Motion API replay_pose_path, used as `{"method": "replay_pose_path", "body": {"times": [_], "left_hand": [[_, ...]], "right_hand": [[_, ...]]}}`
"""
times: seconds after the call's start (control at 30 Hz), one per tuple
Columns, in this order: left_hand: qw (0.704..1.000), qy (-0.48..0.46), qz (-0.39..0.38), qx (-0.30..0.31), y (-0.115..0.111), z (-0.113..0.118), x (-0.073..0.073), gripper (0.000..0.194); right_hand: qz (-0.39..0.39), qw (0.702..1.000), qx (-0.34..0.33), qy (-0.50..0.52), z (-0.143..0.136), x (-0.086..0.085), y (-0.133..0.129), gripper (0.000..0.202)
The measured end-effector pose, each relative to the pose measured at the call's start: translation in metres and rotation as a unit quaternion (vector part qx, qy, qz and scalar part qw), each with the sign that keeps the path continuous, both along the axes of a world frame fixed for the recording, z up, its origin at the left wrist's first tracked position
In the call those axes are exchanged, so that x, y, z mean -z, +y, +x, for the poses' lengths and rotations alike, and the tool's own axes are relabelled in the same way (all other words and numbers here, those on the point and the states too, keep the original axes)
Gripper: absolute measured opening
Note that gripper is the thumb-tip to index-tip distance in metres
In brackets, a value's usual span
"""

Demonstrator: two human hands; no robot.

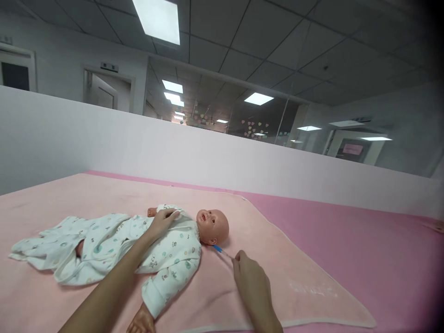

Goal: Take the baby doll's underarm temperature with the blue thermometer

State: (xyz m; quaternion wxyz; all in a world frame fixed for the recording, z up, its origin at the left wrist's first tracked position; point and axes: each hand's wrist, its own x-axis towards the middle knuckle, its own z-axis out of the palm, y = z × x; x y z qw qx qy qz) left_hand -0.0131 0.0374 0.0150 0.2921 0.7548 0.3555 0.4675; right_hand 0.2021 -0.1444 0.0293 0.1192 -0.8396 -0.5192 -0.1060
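A baby doll lies on its back, its head to the right, dressed in a white printed top and matching trousers. My left hand is on the doll's upper chest, fingers closed at the cloth near the collar; that forearm crosses the doll's body. Between the thumb and fingers of my right hand is a thin pale stick with a blue end. Its blue end points at the side of the doll's head, just below the ear; whether it touches cannot be told.
Under the doll is a pale pink blanket on a darker pink mat. A white low wall runs along the back, with glass panels above it. A blurred skin-toned shape shows at the right edge.
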Motion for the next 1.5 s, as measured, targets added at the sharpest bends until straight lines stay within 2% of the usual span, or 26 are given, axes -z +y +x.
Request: {"method": "replay_pose_path", "body": {"times": [0.07, 0.17, 0.3, 0.37, 0.47, 0.53, 0.6, 0.73, 0.87, 0.93, 1.0, 1.03, 1.1, 1.23, 1.4, 1.5], "left_hand": [[0.997, -0.068, -0.040, -0.014, 0.001, -0.003, -0.002, 0.041], [0.988, -0.128, -0.087, -0.012, -0.001, -0.005, -0.003, 0.042], [0.978, -0.167, -0.121, 0.000, -0.001, -0.004, -0.003, 0.043], [0.974, -0.187, -0.126, 0.015, 0.000, -0.004, -0.002, 0.042], [0.966, -0.217, -0.131, 0.045, 0.001, -0.004, -0.002, 0.039], [0.964, -0.226, -0.134, 0.045, 0.001, -0.003, -0.002, 0.040], [0.967, -0.215, -0.134, 0.033, 0.000, -0.003, -0.001, 0.042], [0.971, -0.183, -0.153, 0.004, 0.003, -0.002, 0.001, 0.044], [0.955, -0.226, -0.185, -0.043, 0.024, -0.007, -0.011, 0.053], [0.973, -0.170, -0.117, -0.105, 0.042, -0.010, -0.016, 0.047], [0.990, -0.004, -0.002, -0.143, 0.058, -0.010, -0.016, 0.044], [0.984, 0.097, 0.055, -0.139, 0.065, -0.009, -0.012, 0.046], [0.935, 0.297, 0.127, -0.145, 0.072, -0.005, -0.002, 0.043], [0.902, 0.371, 0.154, -0.161, 0.067, 0.004, 0.014, 0.031], [0.878, 0.394, 0.196, -0.189, 0.044, 0.004, 0.004, 0.027], [0.872, 0.387, 0.218, -0.207, 0.028, -0.002, 0.000, 0.023]], "right_hand": [[0.048, 0.999, 0.000, 0.001, -0.008, -0.021, -0.001, 0.018], [0.127, 0.990, -0.060, 0.007, -0.027, -0.048, 0.003, 0.018], [0.218, 0.960, -0.178, -0.012, -0.061, -0.064, 0.033, 0.017], [0.207, 0.953, -0.219, -0.034, -0.078, -0.062, 0.058, 0.017], [0.101, 0.961, -0.250, -0.058, -0.095, -0.047, 0.102, 0.018], [0.037, 0.963, -0.256, -0.076, -0.102, -0.034, 0.127, 0.019], [0.012, 0.964, -0.254, -0.079, -0.106, -0.024, 0.145, 0.019], [0.007, 0.967, -0.243, -0.076, -0.110, -0.012, 0.158, 0.023], [0.010, 0.968, -0.240, -0.075, -0.112, -0.006, 0.155, 0.026], [0.011, 0.968, -0.239, -0.075, -0.113, -0.003, 0.153, 0.026], [0.017, 0.969, -0.235, -0.077, -0.112, -0.001, 0.152, 0.029], [0.019, 0.969, -0.234, -0.077, -0.112, 0.000, 0.152, 0.029], [0.021, 0.970, -0.231, -0.077, -0.111, 0.001, 0.153, 0.030], [0.018, 0.971, -0.227, -0.072, -0.111, 0.003, 0.156, 0.028], [0.030, 0.971, -0.226, -0.079, -0.113, 0.005, 0.149, 0.027], [0.049, 0.960, -0.261, -0.086, -0.107, 0.007, 0.140, 0.025]]}}
